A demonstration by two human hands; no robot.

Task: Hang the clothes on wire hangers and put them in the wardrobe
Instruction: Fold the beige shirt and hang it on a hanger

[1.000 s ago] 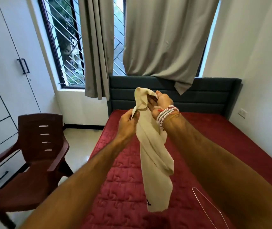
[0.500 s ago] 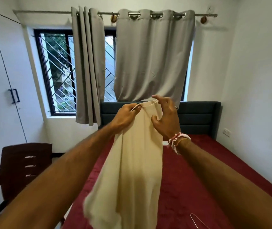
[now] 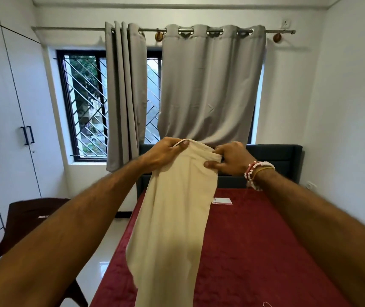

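Head view | left hand (image 3: 166,152), right hand (image 3: 232,161) raised | fingers pinching cream garment (image 3: 177,218)

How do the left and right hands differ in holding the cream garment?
The left hand curls round the cream garment; the right hand pinches it between thumb and fingers. The right wrist wears beaded bracelets; the left is bare. Both hold its top edge over the bed.

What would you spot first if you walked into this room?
The cream cloth in the middle, gripped at its top edge by the left hand and the right hand, hanging down long. Below it lies a bright red bed, and behind, grey curtains half cover the window.
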